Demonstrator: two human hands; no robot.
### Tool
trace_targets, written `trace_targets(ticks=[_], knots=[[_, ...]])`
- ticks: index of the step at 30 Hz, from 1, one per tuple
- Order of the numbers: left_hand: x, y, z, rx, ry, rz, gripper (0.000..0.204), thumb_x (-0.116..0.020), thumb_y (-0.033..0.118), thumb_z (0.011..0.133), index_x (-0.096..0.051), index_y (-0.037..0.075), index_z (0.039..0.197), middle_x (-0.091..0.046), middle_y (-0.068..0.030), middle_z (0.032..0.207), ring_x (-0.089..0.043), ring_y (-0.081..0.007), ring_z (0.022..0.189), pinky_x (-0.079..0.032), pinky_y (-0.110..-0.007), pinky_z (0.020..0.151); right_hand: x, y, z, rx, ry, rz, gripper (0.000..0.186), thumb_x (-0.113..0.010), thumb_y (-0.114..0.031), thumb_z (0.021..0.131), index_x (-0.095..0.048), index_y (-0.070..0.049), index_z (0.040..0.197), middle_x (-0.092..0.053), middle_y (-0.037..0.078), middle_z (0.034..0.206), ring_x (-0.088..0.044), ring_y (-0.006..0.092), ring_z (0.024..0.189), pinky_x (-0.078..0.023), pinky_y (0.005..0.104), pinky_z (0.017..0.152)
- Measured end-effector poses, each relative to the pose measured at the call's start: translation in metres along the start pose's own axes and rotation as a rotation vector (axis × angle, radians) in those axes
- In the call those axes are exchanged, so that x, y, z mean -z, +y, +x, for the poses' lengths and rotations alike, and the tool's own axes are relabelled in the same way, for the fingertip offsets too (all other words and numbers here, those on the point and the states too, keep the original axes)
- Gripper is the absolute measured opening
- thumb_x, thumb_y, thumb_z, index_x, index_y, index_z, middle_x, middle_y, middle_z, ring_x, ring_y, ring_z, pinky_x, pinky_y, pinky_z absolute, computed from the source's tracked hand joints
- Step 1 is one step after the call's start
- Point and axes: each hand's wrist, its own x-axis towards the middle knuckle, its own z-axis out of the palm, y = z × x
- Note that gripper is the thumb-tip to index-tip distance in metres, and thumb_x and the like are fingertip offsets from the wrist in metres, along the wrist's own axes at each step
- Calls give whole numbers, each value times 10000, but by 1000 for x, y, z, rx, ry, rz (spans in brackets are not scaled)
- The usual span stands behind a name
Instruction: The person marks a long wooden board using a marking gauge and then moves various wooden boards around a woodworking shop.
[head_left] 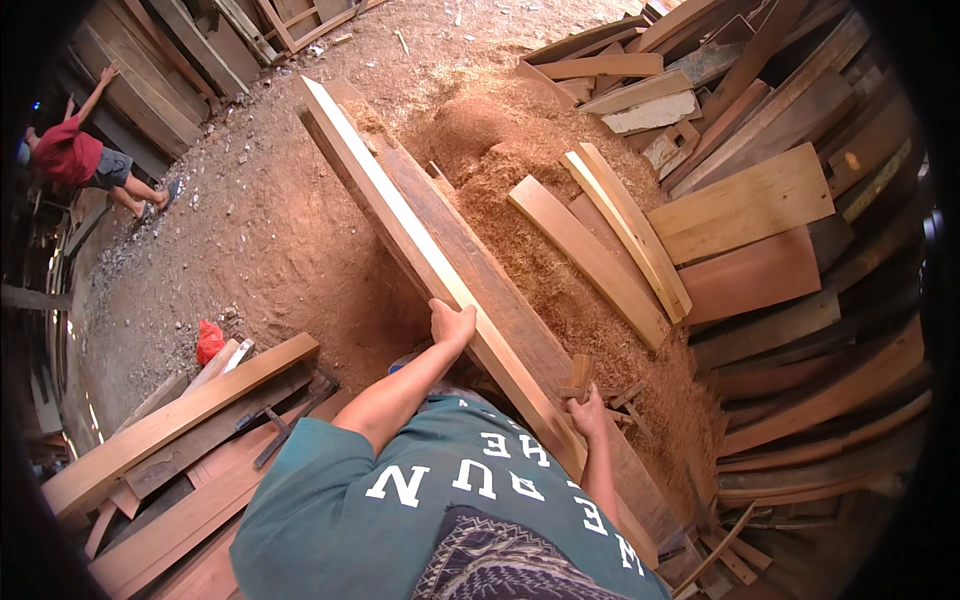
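A long pale board lies diagonally along a darker, weathered plank beneath me. My left hand grips the pale board near its middle, fingers wrapped over the edge. My right hand is lower and to the right, beside that board, closed on a small upright wooden block at the darker plank. Some short offcuts lie just right of it. The lower ends of both long pieces are partly hidden by my body.
Sawdust is heaped beyond the bench. Loose boards are piled along the right; more timber with a metal clamp is at lower left, near a red bag. Another person reaches toward planks leaning at upper left.
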Motion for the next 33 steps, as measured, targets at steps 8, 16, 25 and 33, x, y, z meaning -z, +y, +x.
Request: trace_targets(ticks=[8,16,25,33], knots=[[-46,16,26,-211,195,-168,1013,-795,215,682,-240,-40,1490,-397,-338,1465,-458,-489,1352,-412,-498,1142,14,-70,21,-44,-150,134,438,-611,-27,864,-555,6,1297,-736,136,1065,-757,226,927,-640,377,822],[-71,58,47,-220,350,-107,1036,-719,89,737,-155,25,1604,-250,-315,1609,-278,-478,1504,-269,-566,1236,19,-76,36,53,-89,-17,445,-685,-132,844,-591,13,1255,-751,135,1021,-744,226,939,-587,374,846],[-74,101,31,34,300,187,1113,-805,155,776,-110,113,1643,-202,-231,1659,-263,-442,1517,-327,-642,1168,35,-90,41,55,-18,-33,373,-700,-167,853,-616,7,1172,-756,128,945,-738,227,854,-583,373,803],[-54,93,24,2,272,205,1094,-800,216,792,-117,75,1635,-203,-261,1659,-288,-446,1515,-329,-620,1178,28,-98,11,71,-30,-61,436,-682,-163,831,-612,-10,1233,-757,139,971,-738,238,881,-581,380,815]])
